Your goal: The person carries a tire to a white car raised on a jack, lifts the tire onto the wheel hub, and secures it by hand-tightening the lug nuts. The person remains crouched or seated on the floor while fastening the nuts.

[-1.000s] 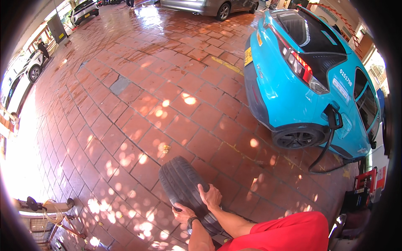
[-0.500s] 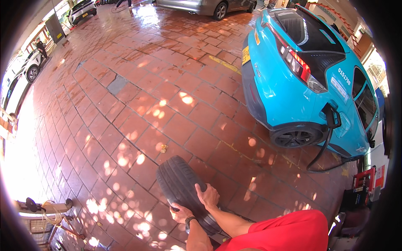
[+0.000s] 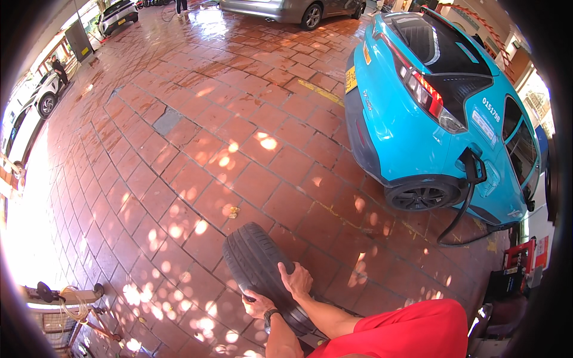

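Red paving (image 3: 253,182), fingers (image 3: 284,274) gripping tire (image 3: 255,250), near end partly hidden

Matt, grooved black rubber tyre (image 3: 255,255)

Open paving (image 3: 337,241) between tire (image 3: 255,253) and car (image 3: 415,149)

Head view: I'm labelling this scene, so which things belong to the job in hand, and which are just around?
Job in hand:
black tyre
left hand and right hand, both gripping it

Just around:
turquoise car
black cable plugged into its side
grey car
small yellowish scrap on the paving
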Demonstrator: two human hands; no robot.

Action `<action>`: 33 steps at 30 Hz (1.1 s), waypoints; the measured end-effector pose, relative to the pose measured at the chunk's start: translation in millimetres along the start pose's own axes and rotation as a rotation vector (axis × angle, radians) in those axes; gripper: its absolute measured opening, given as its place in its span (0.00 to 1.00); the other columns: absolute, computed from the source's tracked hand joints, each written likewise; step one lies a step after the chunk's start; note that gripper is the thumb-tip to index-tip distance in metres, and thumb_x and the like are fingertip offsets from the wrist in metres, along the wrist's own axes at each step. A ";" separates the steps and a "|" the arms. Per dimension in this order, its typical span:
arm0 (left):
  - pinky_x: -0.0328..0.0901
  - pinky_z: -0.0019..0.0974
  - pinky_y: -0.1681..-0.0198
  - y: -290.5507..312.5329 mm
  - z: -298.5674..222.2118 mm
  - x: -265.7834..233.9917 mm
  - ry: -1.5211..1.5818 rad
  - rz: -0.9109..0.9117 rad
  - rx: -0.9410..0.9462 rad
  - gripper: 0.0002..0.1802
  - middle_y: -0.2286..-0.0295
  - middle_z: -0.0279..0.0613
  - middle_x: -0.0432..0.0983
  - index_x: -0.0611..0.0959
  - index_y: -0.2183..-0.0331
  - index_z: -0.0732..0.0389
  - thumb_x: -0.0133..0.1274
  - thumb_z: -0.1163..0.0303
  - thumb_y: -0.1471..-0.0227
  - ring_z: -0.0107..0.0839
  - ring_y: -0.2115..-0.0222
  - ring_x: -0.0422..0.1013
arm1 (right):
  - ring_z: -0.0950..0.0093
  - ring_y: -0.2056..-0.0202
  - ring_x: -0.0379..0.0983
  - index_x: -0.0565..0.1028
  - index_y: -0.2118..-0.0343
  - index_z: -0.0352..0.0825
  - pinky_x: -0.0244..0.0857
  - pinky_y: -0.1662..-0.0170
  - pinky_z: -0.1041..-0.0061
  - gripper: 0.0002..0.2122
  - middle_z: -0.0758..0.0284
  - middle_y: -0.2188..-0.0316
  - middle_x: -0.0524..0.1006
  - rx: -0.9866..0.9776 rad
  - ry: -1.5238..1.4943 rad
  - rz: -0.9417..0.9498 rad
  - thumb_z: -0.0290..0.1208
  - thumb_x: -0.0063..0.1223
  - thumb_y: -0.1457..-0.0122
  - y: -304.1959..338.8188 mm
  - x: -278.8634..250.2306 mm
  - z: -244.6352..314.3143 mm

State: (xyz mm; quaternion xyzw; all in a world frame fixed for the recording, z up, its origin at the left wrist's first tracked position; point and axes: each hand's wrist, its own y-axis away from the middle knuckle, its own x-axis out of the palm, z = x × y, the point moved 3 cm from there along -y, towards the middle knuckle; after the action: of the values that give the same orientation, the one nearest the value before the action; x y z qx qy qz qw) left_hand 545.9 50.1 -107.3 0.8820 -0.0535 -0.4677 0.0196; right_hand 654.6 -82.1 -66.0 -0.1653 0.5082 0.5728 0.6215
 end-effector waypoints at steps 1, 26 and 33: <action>0.75 0.55 0.50 -0.1 -0.6 -0.4 0.004 0.002 0.000 0.35 0.58 0.60 0.88 0.89 0.50 0.67 0.48 0.42 0.29 0.59 0.56 0.83 | 0.45 0.50 0.83 0.83 0.46 0.29 0.75 0.44 0.47 0.41 0.45 0.55 0.86 -0.012 -0.012 -0.007 0.72 0.52 0.37 0.0 -0.3 0.6; 0.72 0.59 0.46 -3.9 -4.3 -1.6 0.006 0.037 0.013 0.39 0.53 0.63 0.86 0.88 0.49 0.69 0.45 0.39 0.28 0.63 0.52 0.80 | 0.46 0.51 0.84 0.83 0.47 0.29 0.75 0.44 0.48 0.41 0.46 0.56 0.86 -0.038 -0.005 -0.024 0.72 0.52 0.37 -0.4 1.3 4.5; 0.71 0.59 0.45 -0.8 -6.5 -2.8 -0.007 0.037 0.011 0.39 0.54 0.64 0.86 0.88 0.49 0.70 0.45 0.39 0.28 0.63 0.52 0.80 | 0.46 0.50 0.83 0.83 0.46 0.29 0.75 0.44 0.48 0.41 0.46 0.55 0.86 -0.015 -0.007 0.007 0.71 0.53 0.37 -1.6 0.5 3.2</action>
State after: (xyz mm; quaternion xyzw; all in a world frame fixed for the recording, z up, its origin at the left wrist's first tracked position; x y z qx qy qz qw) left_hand 549.8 51.1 -101.4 0.8794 -0.0724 -0.4701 0.0229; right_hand 657.4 -79.7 -65.6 -0.1661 0.5022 0.5793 0.6202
